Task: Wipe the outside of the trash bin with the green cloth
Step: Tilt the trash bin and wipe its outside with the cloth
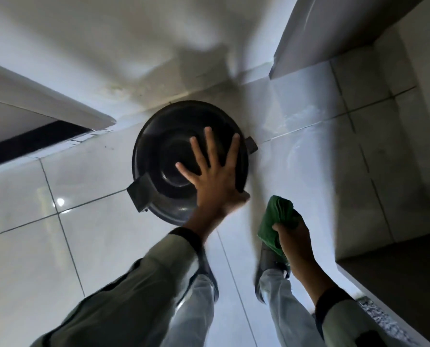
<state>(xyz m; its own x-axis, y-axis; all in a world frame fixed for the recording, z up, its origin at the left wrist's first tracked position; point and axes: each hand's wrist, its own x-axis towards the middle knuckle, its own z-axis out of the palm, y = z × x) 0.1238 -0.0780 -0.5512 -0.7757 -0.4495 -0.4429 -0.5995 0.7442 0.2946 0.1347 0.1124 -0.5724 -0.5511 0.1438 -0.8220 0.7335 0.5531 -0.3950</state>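
A round black trash bin [158,146] stands on the tiled floor against the wall, seen from straight above with its lid on. My left hand [214,176] lies flat on the right half of the lid, fingers spread. My right hand [294,236] hangs to the right of the bin, a little nearer to me, and grips a bunched green cloth [276,216]. The cloth is apart from the bin. The bin's side walls are hidden under the lid.
White glossy floor tiles [83,186] surround the bin. A white wall [108,58] runs behind it. A cabinet edge [46,108] juts in at the left, another white unit [321,33] at the upper right, and a dark counter [396,284] at the right. My feet stand below the bin.
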